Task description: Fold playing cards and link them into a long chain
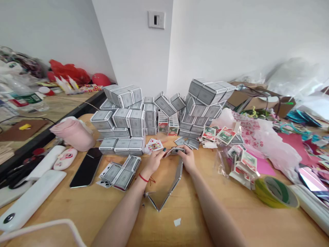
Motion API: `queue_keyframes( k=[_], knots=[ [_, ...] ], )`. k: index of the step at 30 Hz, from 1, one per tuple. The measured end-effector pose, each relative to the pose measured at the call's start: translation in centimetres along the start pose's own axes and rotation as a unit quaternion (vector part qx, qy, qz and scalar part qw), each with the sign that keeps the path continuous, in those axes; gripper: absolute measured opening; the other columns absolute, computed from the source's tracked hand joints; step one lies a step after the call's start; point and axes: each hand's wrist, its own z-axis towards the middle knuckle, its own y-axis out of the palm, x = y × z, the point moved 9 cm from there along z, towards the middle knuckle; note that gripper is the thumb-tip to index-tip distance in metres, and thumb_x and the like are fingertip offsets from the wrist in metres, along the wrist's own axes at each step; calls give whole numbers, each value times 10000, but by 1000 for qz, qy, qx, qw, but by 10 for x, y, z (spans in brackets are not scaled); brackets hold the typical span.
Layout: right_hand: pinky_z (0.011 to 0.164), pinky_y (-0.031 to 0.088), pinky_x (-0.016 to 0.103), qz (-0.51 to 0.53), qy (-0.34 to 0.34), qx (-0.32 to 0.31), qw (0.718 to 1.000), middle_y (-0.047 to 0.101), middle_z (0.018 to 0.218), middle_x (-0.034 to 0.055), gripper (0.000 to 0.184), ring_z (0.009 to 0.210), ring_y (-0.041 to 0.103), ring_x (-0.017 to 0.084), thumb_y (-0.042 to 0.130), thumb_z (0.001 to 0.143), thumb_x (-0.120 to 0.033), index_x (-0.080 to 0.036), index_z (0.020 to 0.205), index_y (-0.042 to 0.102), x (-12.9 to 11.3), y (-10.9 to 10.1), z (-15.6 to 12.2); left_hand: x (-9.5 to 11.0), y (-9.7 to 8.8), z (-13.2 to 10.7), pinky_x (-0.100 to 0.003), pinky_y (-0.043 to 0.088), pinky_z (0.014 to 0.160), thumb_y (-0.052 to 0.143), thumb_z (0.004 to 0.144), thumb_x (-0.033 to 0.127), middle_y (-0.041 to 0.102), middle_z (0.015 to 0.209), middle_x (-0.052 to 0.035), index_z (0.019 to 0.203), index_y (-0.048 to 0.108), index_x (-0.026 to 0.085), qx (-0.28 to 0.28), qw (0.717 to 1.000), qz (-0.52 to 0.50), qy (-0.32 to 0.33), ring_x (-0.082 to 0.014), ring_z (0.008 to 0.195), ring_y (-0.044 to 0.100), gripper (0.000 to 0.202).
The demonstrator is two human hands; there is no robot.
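Observation:
My left hand (155, 161) and my right hand (188, 160) are closed on one end of a folded strip of joined playing cards (178, 175). The strip stands on edge on the table and bends in a V toward me. Just beyond my left fingers lie face-up playing cards (154, 145). Grey-backed cards (189, 142) lie past my right hand. To the left of my left forearm is a small group of grey-patterned card blocks (123, 173), with several cards beneath it. The exact grip of the fingertips is partly hidden.
Tall piles of grey card blocks (130, 121) stand at the back, with more blocks (203, 106) on the right. Opened card boxes (245, 164) and a tape roll (276, 192) are on the right. A phone (86, 168) lies left. A paper scrap (177, 222) sits in front.

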Motion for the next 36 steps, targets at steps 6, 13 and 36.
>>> queue_keyframes(
  k=[6, 13, 36],
  knots=[
    [748, 417, 317, 81, 17, -38, 996, 653, 776, 14, 119, 749, 584, 192, 618, 632, -239, -203, 744, 596, 5, 5, 0, 0, 11, 4, -337, 424, 866, 522, 758, 263, 645, 962, -55, 881, 633, 167, -47, 994, -95, -5, -175, 919, 572, 192],
    [743, 418, 301, 106, 20, -67, 992, 641, 811, 10, 95, 770, 577, 181, 602, 643, -222, -205, 726, 560, 4, 15, -2, 4, 23, 4, -313, 448, 831, 576, 714, 207, 607, 1051, -91, 974, 572, 155, -34, 987, -156, 1, -163, 917, 581, 264],
    [825, 374, 325, 79, 15, -129, 988, 635, 812, 10, 178, 822, 567, 183, 612, 699, -357, -215, 714, 506, -4, 31, -8, 6, 6, 3, -241, 422, 630, 503, 774, 271, 629, 695, -25, 702, 608, 153, 86, 991, 100, 26, -135, 659, 555, 174]
  ],
)
